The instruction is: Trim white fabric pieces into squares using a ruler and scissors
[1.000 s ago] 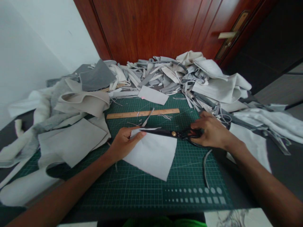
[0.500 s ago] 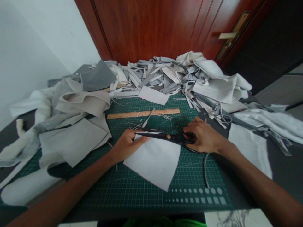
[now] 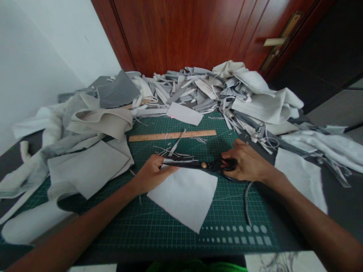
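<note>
My right hand (image 3: 241,161) is wrapped round the handles of black scissors (image 3: 188,164) with a brass pivot. Their blades point left along the top edge of a white piece of fabric (image 3: 185,196), with a thin pale strip lying along them. My left hand (image 3: 154,174) pinches the fabric's upper left corner, close to the blade tips. Beneath the fabric lies a green cutting mat (image 3: 170,241) with a printed grid. Just beyond the blades are several thin offcuts (image 3: 177,142).
A wooden ruler (image 3: 147,137) lies across the mat, with a white card-like piece (image 3: 184,114) behind it. Grey and white fabric scraps (image 3: 181,88) heap along the back. Larger fabric pieces (image 3: 87,166) lie at left, another white piece (image 3: 300,175) at right. A grey cord (image 3: 247,204) is near my right wrist.
The scissor blades have come together along the fabric's top edge. Both hands stay in nearly the same place.
</note>
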{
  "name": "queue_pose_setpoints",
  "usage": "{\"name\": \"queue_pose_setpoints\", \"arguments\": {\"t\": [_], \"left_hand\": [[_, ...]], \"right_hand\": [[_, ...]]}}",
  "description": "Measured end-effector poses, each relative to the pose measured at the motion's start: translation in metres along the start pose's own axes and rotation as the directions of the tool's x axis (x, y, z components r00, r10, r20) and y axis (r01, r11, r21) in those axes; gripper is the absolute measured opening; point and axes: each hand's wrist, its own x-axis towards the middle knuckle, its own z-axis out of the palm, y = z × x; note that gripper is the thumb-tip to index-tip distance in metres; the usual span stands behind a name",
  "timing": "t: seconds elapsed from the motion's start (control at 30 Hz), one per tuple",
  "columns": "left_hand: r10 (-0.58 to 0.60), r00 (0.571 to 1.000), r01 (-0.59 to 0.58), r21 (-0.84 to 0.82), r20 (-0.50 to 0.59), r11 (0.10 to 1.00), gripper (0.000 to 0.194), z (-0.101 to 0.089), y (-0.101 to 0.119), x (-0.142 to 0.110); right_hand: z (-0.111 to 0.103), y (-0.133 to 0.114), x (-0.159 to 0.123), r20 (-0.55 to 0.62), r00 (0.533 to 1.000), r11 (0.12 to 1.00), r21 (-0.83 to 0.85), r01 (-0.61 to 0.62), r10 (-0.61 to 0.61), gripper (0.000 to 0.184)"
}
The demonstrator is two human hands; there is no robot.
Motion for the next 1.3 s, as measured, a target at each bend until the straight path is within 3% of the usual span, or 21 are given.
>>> {"name": "queue_pose_setpoints", "arguments": {"t": [0.47, 0.73, 0.93, 1.1, 1.3], "left_hand": [[-0.013, 1.0, 0.014, 0.022, -0.008, 1.0, 0.035, 0.0, 0.0, 0.001], [-0.077, 0.997, 0.078, 0.07, -0.02, 0.994, 0.043, 0.0, 0.0, -0.001], [0.005, 1.0, -0.004, 0.023, -0.008, 1.0, 0.03, 0.0, 0.01, 0.0], [-0.029, 0.995, 0.029, 0.001, -0.092, 1.0, 0.037, 0.001, 0.012, -0.001], [-0.007, 0.95, 0.108, 0.308, -0.312, 0.945, 0.042, -0.009, 0.001, 0.006]], "right_hand": [[-0.003, 0.005, -0.001, -0.049, 0.998, 0.999, -0.035, 0.035, -0.036, 0.024], [-0.001, 0.01, -0.002, -0.047, 0.998, 0.999, -0.005, 0.044, -0.045, 0.023], [0.001, 0.01, -0.002, -0.087, 0.993, 0.997, -0.001, -0.082, 0.082, 0.026], [0.003, 0.017, -0.001, -0.059, 0.987, 0.984, 0.102, -0.145, 0.151, 0.019], [0.007, 0.024, 0.001, -0.083, 0.979, 0.977, 0.128, -0.173, 0.184, 0.012]]}}
